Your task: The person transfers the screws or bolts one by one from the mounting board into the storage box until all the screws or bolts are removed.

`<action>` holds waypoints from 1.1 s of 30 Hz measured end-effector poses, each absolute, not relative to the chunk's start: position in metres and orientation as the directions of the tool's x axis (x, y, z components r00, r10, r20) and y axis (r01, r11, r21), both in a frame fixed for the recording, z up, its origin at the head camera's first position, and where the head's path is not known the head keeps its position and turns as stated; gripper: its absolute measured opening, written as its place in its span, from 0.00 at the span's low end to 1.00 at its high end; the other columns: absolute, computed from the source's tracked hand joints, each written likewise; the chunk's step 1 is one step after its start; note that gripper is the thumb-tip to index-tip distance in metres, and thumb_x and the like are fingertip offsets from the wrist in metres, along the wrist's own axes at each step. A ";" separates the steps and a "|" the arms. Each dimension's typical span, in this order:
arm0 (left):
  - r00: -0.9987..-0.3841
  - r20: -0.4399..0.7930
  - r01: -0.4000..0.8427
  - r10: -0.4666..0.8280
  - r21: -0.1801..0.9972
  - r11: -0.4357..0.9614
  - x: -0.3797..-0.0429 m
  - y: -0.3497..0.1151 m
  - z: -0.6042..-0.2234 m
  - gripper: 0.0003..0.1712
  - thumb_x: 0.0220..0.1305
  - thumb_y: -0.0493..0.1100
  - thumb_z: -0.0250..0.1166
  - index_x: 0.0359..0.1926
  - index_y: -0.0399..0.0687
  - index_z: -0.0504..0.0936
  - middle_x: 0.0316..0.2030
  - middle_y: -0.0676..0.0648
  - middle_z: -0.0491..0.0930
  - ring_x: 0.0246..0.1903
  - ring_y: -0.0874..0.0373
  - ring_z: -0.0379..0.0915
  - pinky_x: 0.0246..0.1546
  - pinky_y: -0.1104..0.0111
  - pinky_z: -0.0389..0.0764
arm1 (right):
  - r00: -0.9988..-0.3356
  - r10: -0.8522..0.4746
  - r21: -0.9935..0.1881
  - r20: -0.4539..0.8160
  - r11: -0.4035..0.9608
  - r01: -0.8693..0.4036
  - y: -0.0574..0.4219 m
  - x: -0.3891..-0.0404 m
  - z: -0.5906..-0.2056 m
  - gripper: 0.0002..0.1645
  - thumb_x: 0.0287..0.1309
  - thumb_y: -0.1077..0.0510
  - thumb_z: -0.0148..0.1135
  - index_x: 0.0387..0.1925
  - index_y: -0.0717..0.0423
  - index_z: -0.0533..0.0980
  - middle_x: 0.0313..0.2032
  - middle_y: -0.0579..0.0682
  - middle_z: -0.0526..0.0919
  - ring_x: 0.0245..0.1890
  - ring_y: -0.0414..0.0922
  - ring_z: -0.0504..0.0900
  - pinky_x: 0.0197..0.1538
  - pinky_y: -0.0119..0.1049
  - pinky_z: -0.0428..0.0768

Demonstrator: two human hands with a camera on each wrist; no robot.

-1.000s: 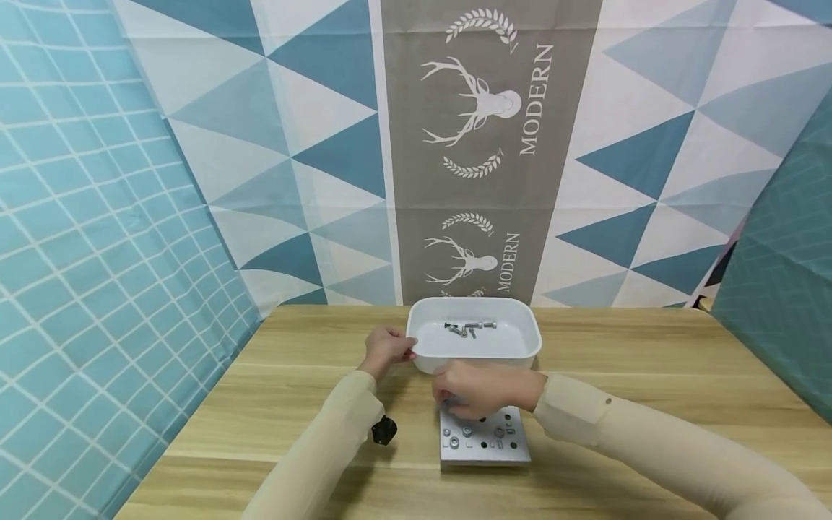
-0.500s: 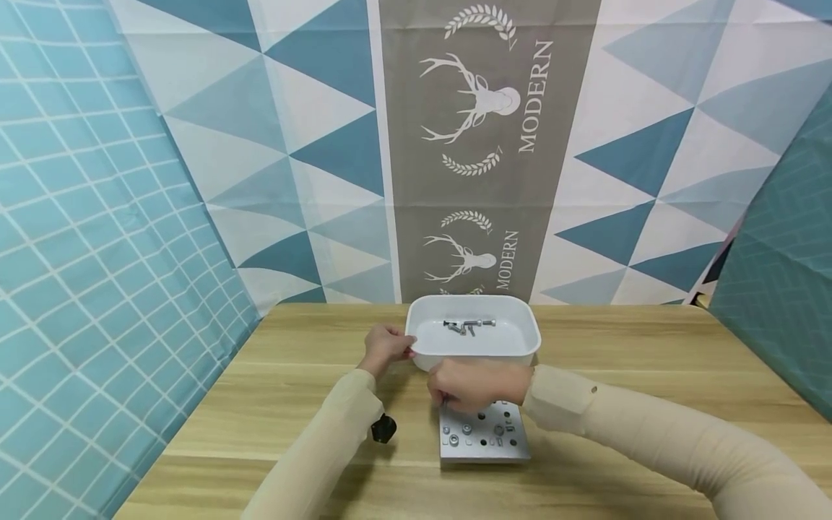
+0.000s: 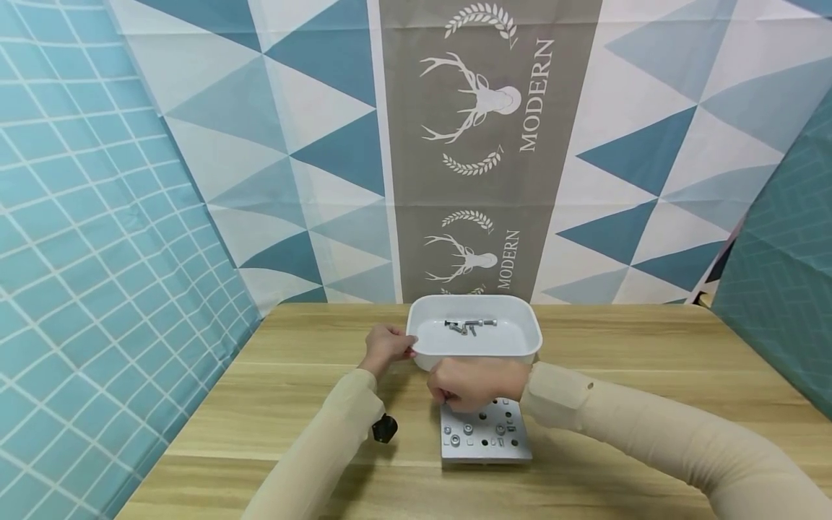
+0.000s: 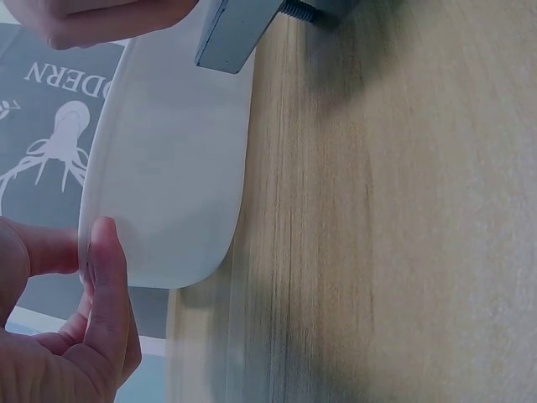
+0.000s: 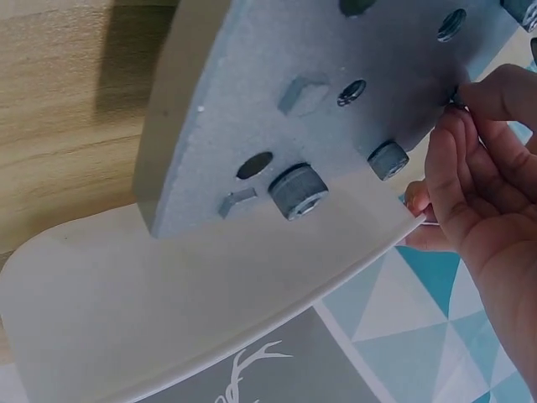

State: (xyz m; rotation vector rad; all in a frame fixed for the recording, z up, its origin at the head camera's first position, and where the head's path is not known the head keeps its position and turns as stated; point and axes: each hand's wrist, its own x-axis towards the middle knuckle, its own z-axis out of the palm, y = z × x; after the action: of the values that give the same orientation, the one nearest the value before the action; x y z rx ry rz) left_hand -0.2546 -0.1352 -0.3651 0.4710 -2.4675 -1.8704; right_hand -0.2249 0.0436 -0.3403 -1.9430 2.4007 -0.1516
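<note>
My left hand pinches the left end of a white tray's rim, thumb on one side and fingers on the other. My right hand is at the far left corner of a silver metal plate, which has round holes and raised shapes. In the right wrist view, its thumb and fingertips pinch a small dark bolt right at the plate's surface, mostly hidden by the fingers. Socket-head bolts stand in other holes of the plate. A threaded end pokes out beneath it.
Several loose bolts lie inside the tray, just behind the plate on the wooden table. A black object sits beside the left sleeve. Patterned cloth hangs behind the table.
My right hand has shifted slightly left and its fingers have drawn in at the plate's far left corner, uncovering more holes. My left hand stays on the tray rim.
</note>
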 end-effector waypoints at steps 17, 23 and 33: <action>-0.959 -0.152 -0.207 -0.237 0.951 0.229 -0.253 -0.136 -0.366 0.07 0.56 0.32 0.66 0.33 0.30 0.78 0.22 0.47 0.77 0.15 0.67 0.74 0.29 0.71 0.89 | -0.323 -0.944 -0.253 -0.063 0.328 -0.910 0.044 -0.230 -0.325 0.08 0.42 0.68 0.63 0.25 0.52 0.79 0.22 0.41 0.78 0.22 0.27 0.70 0.24 0.15 0.71; -0.964 -0.148 -0.198 -0.223 0.955 0.222 -0.252 -0.136 -0.366 0.06 0.56 0.32 0.66 0.31 0.31 0.77 0.19 0.48 0.76 0.15 0.66 0.74 0.29 0.71 0.89 | -0.338 -0.940 -0.302 -0.052 0.338 -0.892 0.050 -0.234 -0.320 0.08 0.43 0.68 0.62 0.27 0.54 0.80 0.22 0.41 0.79 0.21 0.26 0.70 0.24 0.16 0.73; -0.962 -0.155 -0.204 -0.223 0.955 0.214 -0.253 -0.137 -0.366 0.06 0.56 0.32 0.66 0.33 0.31 0.77 0.19 0.49 0.75 0.15 0.66 0.74 0.24 0.76 0.86 | -0.370 -0.928 -0.295 -0.037 0.364 -0.884 0.056 -0.239 -0.310 0.07 0.43 0.68 0.62 0.26 0.55 0.80 0.23 0.41 0.79 0.22 0.28 0.71 0.26 0.17 0.75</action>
State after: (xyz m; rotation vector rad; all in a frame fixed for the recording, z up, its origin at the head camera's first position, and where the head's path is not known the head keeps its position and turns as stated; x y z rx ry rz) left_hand -0.2526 -0.1366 -0.3660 0.4281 -2.4355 -1.9122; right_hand -0.2386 0.0556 -0.3105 -1.6343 2.4255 -0.3351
